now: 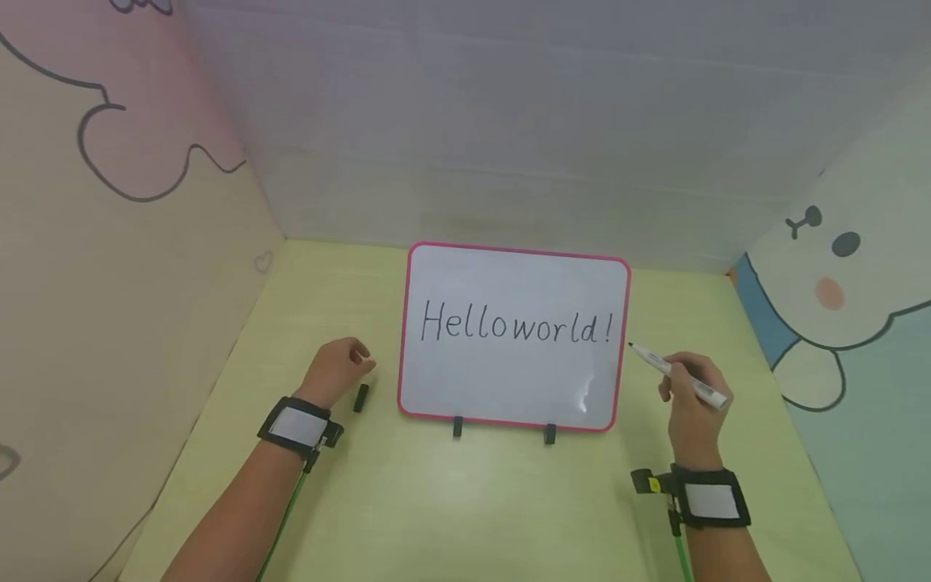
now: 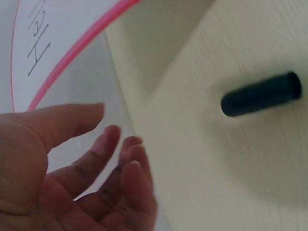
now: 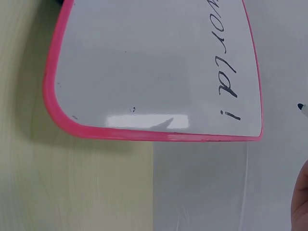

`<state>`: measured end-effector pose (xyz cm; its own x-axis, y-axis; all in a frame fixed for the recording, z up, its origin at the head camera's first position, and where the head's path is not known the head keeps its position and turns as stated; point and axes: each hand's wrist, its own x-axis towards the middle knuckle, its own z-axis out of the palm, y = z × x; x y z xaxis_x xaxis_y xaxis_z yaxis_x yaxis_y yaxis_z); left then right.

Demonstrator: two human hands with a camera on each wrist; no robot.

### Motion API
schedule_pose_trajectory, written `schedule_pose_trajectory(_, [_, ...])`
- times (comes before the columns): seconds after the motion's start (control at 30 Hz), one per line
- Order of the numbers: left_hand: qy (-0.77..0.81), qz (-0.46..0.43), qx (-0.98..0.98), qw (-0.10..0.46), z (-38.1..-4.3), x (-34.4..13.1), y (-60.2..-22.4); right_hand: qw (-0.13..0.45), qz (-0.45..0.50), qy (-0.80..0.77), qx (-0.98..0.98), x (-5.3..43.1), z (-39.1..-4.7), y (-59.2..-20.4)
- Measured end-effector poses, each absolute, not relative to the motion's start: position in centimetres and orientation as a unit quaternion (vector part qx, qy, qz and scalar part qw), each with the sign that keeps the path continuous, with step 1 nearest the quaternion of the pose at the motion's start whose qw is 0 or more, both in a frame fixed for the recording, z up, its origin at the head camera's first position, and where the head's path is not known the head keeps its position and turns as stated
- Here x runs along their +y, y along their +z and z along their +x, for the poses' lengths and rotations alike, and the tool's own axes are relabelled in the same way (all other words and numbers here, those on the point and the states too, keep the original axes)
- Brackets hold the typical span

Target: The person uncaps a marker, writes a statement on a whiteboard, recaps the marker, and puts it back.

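A whiteboard (image 1: pixel 509 380) with a pink frame stands on the table, bearing the handwritten words "Helloworld!" in black. To its right, my right hand (image 1: pixel 694 388) grips a white marker (image 1: pixel 680 374), its uncapped black tip pointing left toward the board's edge. In the right wrist view only the marker's tip (image 3: pixel 301 106) and a bit of the hand show at the right border. My left hand (image 1: pixel 338 372) hovers left of the board with fingers loosely bent and nothing in them. Just beside it a black marker cap (image 2: pixel 261 94) lies on the table.
Two small black feet (image 1: pixel 457 427) hold up the board's lower edge. Pale walls surround the table (image 1: pixel 451 501) at the back and both sides, with cartoon drawings on the side walls. Each wrist wears a strapped camera with a green cable (image 1: pixel 284 517).
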<state>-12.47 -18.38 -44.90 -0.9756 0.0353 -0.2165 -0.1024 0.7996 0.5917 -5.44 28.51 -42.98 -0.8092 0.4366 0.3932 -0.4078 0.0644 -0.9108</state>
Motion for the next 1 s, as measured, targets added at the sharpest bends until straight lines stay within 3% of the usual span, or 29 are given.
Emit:
schedule_pose_trajectory(0.13, [0.259, -0.030, 0.946, 0.191, -11.8, -19.1, -45.9, 0.315, 0.004, 0.698, -0.643, 28.6, -5.3, -42.9])
schedule_pose_trajectory(0.23, [0.242, -0.043, 0.946, 0.212, -11.4, -19.1, -46.4, 0.319, 0.012, 0.707, -0.630, 28.5, -5.2, -43.0])
schedule_pose_trajectory(1.0, [0.193, -0.044, 0.962, 0.190, -10.7, -19.4, -48.9, 0.321, -0.025, 0.703, -0.634, 29.3, -4.3, -42.8])
